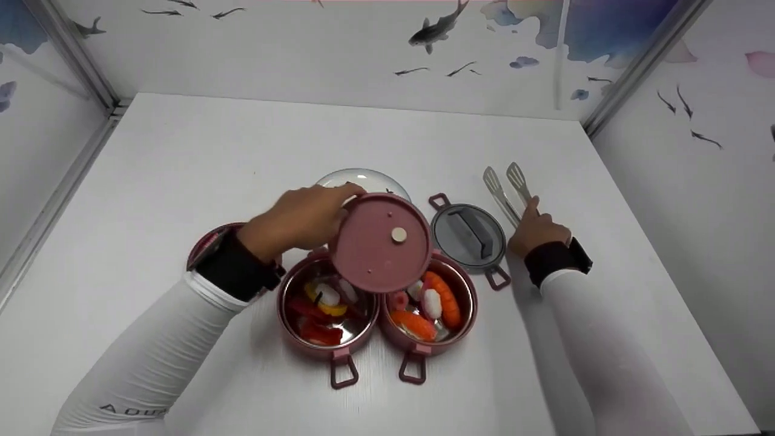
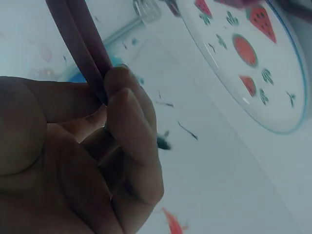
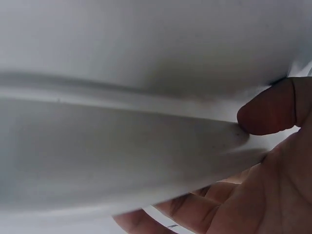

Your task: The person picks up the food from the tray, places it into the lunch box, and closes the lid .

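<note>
My left hand point(image 1: 296, 221) pinches the rim of a round pink lid point(image 1: 369, 257), which has a small pale knob. In the left wrist view the lid point(image 2: 80, 44) appears edge-on between thumb and fingers. The lid is held over two pink pots and partly hides both. Red, yellow and white pieces lie in the left pot point(image 1: 290, 339); the right pot point(image 1: 466, 336) has orange and white food pieces. At the right, my right hand point(image 1: 539, 233) holds metal tongs point(image 1: 499, 191) with slotted ends, low over the table. In the right wrist view, my thumb presses the tongs point(image 3: 122, 151).
A grey strainer-like lid point(image 1: 445, 233) with two loop handles lies between the right pot and the tongs. Behind the pink lid is a white plate point(image 1: 357, 175) with watermelon prints. A reddish round item point(image 1: 203, 242) is mostly hidden by my left wrist. Printed walls enclose the table.
</note>
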A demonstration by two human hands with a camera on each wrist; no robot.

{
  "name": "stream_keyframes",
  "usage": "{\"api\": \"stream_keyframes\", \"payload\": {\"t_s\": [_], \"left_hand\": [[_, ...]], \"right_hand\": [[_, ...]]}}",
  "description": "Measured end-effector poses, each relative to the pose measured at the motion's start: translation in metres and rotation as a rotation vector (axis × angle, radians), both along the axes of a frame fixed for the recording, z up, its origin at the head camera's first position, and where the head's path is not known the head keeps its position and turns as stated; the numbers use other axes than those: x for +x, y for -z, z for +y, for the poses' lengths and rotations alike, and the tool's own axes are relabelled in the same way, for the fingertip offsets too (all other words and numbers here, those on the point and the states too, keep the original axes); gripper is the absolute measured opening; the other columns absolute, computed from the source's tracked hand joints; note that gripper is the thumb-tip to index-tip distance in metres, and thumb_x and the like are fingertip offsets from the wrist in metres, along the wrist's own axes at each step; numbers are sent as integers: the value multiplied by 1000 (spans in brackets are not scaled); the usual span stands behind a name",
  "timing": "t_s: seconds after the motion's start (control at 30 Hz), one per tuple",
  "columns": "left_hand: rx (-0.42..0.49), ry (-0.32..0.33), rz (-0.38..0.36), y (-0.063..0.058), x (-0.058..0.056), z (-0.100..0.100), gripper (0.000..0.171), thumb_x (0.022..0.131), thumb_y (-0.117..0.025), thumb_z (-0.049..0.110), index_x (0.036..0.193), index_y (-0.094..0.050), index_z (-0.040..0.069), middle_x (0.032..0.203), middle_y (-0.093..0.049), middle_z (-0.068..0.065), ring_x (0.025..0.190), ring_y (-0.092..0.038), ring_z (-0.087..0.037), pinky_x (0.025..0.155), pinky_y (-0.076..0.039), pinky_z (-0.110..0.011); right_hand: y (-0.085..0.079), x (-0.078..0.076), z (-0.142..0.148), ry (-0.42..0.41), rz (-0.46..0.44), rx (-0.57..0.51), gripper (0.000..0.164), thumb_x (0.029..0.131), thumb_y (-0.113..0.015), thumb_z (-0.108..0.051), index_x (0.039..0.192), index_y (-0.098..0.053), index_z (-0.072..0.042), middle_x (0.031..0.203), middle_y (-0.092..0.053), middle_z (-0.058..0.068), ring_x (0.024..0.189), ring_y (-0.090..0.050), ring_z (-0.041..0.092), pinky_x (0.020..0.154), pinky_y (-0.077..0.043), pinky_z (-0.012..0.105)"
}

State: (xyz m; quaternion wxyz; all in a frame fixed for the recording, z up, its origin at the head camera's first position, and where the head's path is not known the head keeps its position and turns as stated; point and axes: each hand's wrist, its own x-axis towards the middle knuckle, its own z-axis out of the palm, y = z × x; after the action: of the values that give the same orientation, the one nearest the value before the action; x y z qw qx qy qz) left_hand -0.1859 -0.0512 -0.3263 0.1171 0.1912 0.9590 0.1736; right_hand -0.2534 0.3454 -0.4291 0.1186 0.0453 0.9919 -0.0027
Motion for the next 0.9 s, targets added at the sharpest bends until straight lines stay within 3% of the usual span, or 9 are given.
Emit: {"api": "stream_keyframes", "payload": {"t_s": [0.13, 0.23, 0.3, 0.37, 0.5, 0.57, 0.7, 0.9], "left_hand": [[2, 115, -9, 3, 5, 30, 41, 104, -48, 21, 144, -50, 28, 126, -69, -5, 114, -66, -25, 91, -54, -50], [-15, 186, -27, 7, 8, 46, 41, 103, -50, 19, 142, -52, 28, 124, -69, -3, 113, -66, -23, 92, -54, -48], [-31, 216, -43, 9, 9, 54, 41, 101, -53, 18, 141, -53, 29, 124, -69, -1, 112, -65, -21, 92, -54, -46], [-45, 233, -64, 12, 11, 60, 41, 101, -54, 18, 140, -53, 29, 122, -69, 0, 108, -65, -20, 89, -54, -44], [-66, 248, -103, 16, 12, 68, 42, 100, -56, 18, 140, -52, 29, 119, -68, 0, 101, -64, -20, 84, -54, -42], [-67, 255, -107, 19, 12, 71, 41, 100, -55, 19, 140, -51, 28, 117, -69, -2, 98, -64, -21, 84, -54, -42], [-45, 268, -90, 27, 12, 77, 39, 102, -52, 21, 141, -49, 25, 119, -68, -4, 99, -65, -22, 83, -55, -43], [-56, 259, -10, 37, 16, 81, 35, 105, -46, 18, 138, -56, 22, 116, -70, -6, 99, -67, -23, 82, -56, -44]], "right_hand": [[-3, 2, 7, -46, 20, 6, 89, 90, -50, -25, 157, 1, 4, 118, -53, 44, 97, -61, 55, 80, -49, 65], [-11, 7, 6, -125, 116, -27, 82, 93, -47, -27, 159, -4, -2, 120, -50, 44, 105, -54, 58, 85, -45, 70], [-20, 14, -3, -187, 201, -128, 74, 100, -44, -32, 160, -11, -6, 129, -48, 41, 117, -49, 57, 93, -42, 71], [-27, 25, -16, -273, 241, -311, 66, 105, -40, -37, 159, -18, -7, 138, -45, 36, 127, -44, 52, 101, -39, 68], [-35, 59, -49, -439, 158, -681, 58, 107, -41, -42, 157, -31, -13, 148, -45, 21, 137, -44, 38, 111, -38, 58], [-35, 75, -62, -487, 89, -772, 56, 107, -42, -42, 157, -33, -18, 149, -46, 16, 137, -45, 34, 110, -40, 56], [-27, 93, -74, -513, 17, -831, 56, 105, -49, -38, 157, -30, -28, 151, -46, 8, 143, -41, 27, 113, -38, 53], [-16, 101, -78, -522, -1, -814, 56, 105, -51, -24, 157, -30, -32, 155, -42, 5, 145, -37, 21, 115, -36, 48]]}}
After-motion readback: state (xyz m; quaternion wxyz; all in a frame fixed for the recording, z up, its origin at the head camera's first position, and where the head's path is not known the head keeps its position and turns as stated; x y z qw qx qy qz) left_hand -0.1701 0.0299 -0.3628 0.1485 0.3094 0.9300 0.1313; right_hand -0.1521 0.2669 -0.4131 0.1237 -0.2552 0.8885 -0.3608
